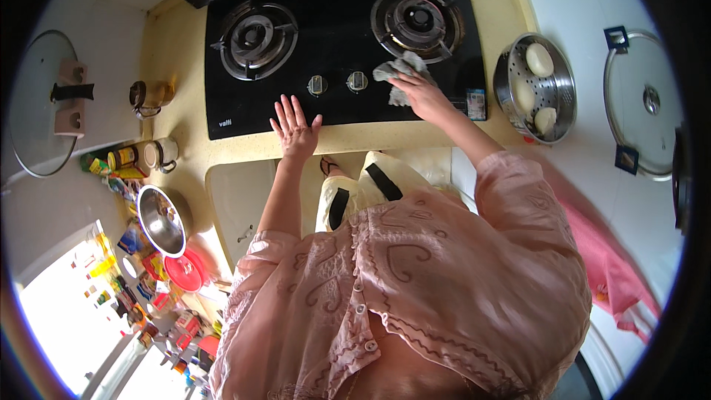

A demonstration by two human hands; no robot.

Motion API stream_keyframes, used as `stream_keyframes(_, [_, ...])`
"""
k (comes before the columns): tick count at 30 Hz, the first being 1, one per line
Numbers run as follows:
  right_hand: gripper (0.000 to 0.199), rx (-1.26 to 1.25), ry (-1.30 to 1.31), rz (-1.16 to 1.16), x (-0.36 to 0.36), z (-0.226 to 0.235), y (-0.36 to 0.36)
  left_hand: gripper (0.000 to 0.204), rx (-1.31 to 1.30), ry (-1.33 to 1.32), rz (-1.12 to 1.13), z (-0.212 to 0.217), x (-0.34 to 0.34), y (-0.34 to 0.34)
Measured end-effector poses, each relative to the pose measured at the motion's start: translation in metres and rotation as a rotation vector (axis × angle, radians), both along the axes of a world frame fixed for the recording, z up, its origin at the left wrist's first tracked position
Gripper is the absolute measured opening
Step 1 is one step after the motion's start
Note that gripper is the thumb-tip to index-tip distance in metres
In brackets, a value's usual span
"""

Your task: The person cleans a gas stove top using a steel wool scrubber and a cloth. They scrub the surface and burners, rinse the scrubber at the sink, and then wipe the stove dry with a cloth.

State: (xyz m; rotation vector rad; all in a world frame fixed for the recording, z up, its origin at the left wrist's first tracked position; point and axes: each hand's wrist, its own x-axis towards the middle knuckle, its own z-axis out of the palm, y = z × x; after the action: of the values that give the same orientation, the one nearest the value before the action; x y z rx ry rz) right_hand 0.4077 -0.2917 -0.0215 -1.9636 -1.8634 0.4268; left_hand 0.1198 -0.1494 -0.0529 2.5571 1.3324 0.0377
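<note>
My right hand (416,93) presses a crumpled grey cloth (400,71) onto the black glass gas stove (341,44), just below the right burner (418,21) and beside the two knobs (337,84). My left hand (294,129) lies flat with fingers spread on the stove's front edge, below the left burner (255,37), holding nothing.
A steel steamer tray (535,87) with three white dough buns sits right of the stove. A glass lid (646,104) lies farther right, another lid (44,100) far left. Mugs (152,94), jars, a steel bowl (163,221) and a red lid (184,270) crowd the left counter.
</note>
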Motion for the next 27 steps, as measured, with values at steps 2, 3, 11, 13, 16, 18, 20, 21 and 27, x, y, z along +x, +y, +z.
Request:
stream_keyframes(2, [0.044, 0.005, 0.057, 0.099, -0.008, 0.005, 0.039, 0.077, 0.014, 0.007, 0.001, 0.0, 0.001, 0.001])
stream_keyframes(3, [0.043, -0.006, 0.105, 0.103, -0.011, -0.004, 0.059, 0.078, 0.041, 0.012, -0.003, 0.0, 0.0, 0.001])
stream_keyframes(11, [0.042, -0.028, 0.084, 0.052, -0.023, -0.046, 0.204, 0.078, 0.079, 0.006, 0.02, 0.003, 0.001, -0.002])
stream_keyframes(13, [0.04, 0.012, -0.015, -0.007, -0.03, -0.038, 0.21, 0.079, 0.057, 0.005, 0.025, 0.003, 0.003, -0.002])
stream_keyframes(16, [0.037, -0.121, -0.129, 0.028, -0.047, -0.021, 0.189, 0.079, 0.031, 0.003, 0.033, 0.002, 0.0, -0.001])
stream_keyframes(18, [0.036, -0.071, -0.308, 0.21, -0.049, -0.045, 0.171, 0.079, 0.034, -0.007, 0.025, 0.002, 0.002, -0.002])
stream_keyframes(20, [0.035, -0.029, -0.302, 0.227, -0.063, -0.029, 0.142, 0.08, 0.015, -0.007, 0.032, 0.003, 0.001, -0.001])
stream_keyframes(21, [0.035, -0.068, -0.255, 0.254, -0.067, -0.019, 0.129, 0.08, 0.003, -0.002, 0.035, 0.005, 0.0, -0.001])
stream_keyframes(27, [0.038, -0.283, -0.175, 0.268, -0.055, 0.013, 0.139, 0.082, -0.034, -0.027, 0.032, 0.001, -0.001, 0.001])
